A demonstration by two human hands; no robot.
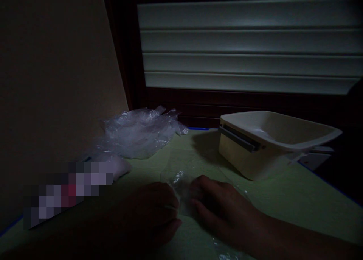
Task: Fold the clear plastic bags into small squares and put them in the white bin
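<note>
A thin clear plastic bag (179,176) lies on the green tabletop between my two hands, with shiny creases. My left hand (159,210) is closed at the bag's left side, fingers curled round its edge. From the right, my right hand (224,207) rests over the bag with bent fingers that close on the film; its fingertips are dim and slightly blurred. More of the clear film shows below my right wrist.
A crumpled heap of clear plastic bags (141,133) sits at the back left against the wall. A partly pixelated white package (121,167) lies on the left. A cream plastic bin (255,161) with a grey handle stands at the right. The room is dark.
</note>
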